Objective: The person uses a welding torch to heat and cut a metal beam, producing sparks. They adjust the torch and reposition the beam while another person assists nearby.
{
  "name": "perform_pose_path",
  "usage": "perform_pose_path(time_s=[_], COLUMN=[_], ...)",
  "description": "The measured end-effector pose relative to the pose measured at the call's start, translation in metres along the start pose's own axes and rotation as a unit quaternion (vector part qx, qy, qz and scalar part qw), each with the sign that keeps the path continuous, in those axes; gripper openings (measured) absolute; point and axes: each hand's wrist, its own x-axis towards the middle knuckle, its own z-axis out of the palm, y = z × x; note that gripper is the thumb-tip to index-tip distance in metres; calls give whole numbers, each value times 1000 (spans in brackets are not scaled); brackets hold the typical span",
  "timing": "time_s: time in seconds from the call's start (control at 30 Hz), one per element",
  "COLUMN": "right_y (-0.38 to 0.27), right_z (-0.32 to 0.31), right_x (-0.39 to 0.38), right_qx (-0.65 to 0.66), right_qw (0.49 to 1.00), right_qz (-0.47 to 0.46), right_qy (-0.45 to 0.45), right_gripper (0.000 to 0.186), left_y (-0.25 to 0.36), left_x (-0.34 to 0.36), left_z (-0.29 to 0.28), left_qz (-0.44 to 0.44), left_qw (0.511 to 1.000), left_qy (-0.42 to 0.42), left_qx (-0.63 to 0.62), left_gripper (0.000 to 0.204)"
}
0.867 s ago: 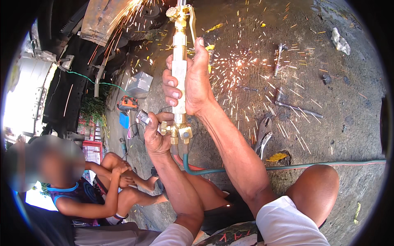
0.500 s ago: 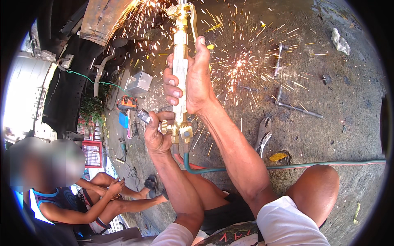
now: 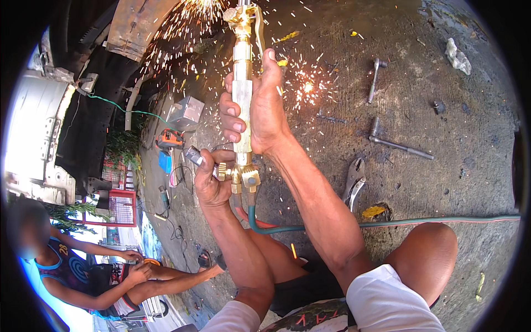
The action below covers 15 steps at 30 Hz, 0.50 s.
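My right hand (image 3: 269, 113) is wrapped around the ribbed handle of a brass cutting torch (image 3: 242, 105). Its thumb points up alongside the lever (image 3: 259, 30). Lower down, my left hand (image 3: 212, 180) is closed beside the torch's valve knob (image 3: 224, 171), some fingers hidden behind the fittings. Between its thumb and fingers sits a small metal-topped lighter (image 3: 194, 156). A green hose (image 3: 276, 228) and a red hose (image 3: 241, 216) leave the torch's base. The tip lies beyond the upper edge. Sparks spray near a rusty metal plate (image 3: 138, 27) and at a spot on the ground (image 3: 308, 87).
On the concrete lie a ratchet (image 3: 375, 80), a socket wrench (image 3: 404, 148), locking pliers (image 3: 354, 180) and a white lump (image 3: 458, 56). Left stand a metal box (image 3: 187, 113), an orange-black tool (image 3: 170, 138) and a vehicle frame (image 3: 83, 127). Another person (image 3: 83, 271) sits lower left.
The spark burst on the ground has shrunk and shifted slightly left. At lower left the seated person appears farther left and lower. My hands and the torch have barely moved.
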Motion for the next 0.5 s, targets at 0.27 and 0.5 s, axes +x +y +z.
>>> perform_pose_path(time_s=[0.27, 0.5], right_y=[3, 0], right_z=[-1, 0], right_x=[0, 4], right_qx=[-18, -23], right_qw=[1000, 1000], right_qz=[-7, -11], right_qy=[7, 13], right_gripper=[78, 78], left_y=[-6, -4], left_x=[-1, 5], left_z=[12, 9], left_qz=[43, 40], left_qw=[991, 992], left_qy=[125, 103], left_qx=[29, 61], left_gripper=[67, 69])
